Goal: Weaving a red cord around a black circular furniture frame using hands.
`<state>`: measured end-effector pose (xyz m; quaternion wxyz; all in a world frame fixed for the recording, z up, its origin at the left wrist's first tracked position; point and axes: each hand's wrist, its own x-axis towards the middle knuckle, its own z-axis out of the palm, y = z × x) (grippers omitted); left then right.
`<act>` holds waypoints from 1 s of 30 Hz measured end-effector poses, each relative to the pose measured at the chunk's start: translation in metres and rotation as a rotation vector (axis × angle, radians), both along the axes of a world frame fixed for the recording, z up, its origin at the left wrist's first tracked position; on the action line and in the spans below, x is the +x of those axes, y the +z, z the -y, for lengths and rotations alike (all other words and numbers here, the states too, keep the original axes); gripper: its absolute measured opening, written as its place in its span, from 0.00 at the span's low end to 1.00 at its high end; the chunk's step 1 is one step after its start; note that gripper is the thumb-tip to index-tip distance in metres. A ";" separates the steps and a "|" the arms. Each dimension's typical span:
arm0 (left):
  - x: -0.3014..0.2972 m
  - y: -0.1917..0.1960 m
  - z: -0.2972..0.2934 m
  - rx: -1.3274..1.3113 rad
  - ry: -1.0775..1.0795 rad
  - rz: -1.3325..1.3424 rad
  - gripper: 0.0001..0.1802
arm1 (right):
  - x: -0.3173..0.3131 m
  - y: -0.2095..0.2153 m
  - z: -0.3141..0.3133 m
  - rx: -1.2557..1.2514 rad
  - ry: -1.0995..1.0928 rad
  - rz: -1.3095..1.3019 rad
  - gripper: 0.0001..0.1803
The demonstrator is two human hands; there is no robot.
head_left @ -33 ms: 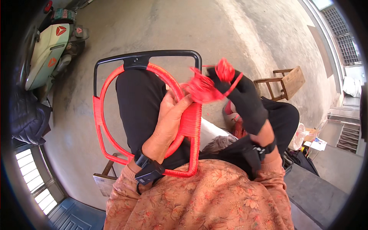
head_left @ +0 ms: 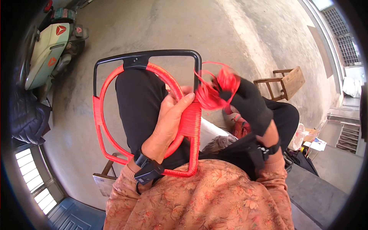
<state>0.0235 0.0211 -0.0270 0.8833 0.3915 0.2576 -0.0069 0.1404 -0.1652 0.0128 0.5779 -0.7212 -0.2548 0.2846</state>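
Observation:
A black metal frame (head_left: 168, 53) with a ring inside it rests across my lap, tilted over my knee. Red cord is wound tightly round the ring and the lower part of the frame, while the top bar is bare black. My bare left hand (head_left: 168, 115) grips the ring and wrapped side, its thumb lying over the red windings (head_left: 191, 120). Beside the frame's right upright, my right hand (head_left: 247, 101), in a black glove, is closed on a loose bundle of red cord (head_left: 211, 96). Loops of the cord arch toward the upright. Motion blurs the gloved fingertips.
A pale scooter (head_left: 48, 53) stands at the upper left above a dark padded jacket (head_left: 28, 119). On the right a small wooden stool (head_left: 291, 85) lies tipped on the concrete floor (head_left: 184, 27). Bags and a cardboard box (head_left: 311, 134) sit at the far right.
My right hand has shifted slightly right and down with the cord bundle, and looser loops now show beside the upright. My left hand and the frame stay almost still.

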 end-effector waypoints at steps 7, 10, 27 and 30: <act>0.000 0.006 0.001 -0.062 -0.029 -0.047 0.11 | 0.013 -0.028 0.109 -0.740 -0.281 0.206 0.13; 0.002 0.007 0.001 -0.064 -0.040 -0.028 0.10 | 0.000 -0.019 0.116 -0.710 -0.337 0.268 0.13; 0.003 0.012 0.003 -0.077 0.009 0.053 0.16 | -0.033 -0.041 0.013 0.328 -0.212 -0.873 0.16; 0.002 0.010 0.000 -0.112 -0.051 0.055 0.13 | -0.032 -0.034 0.003 0.514 -0.396 -0.847 0.16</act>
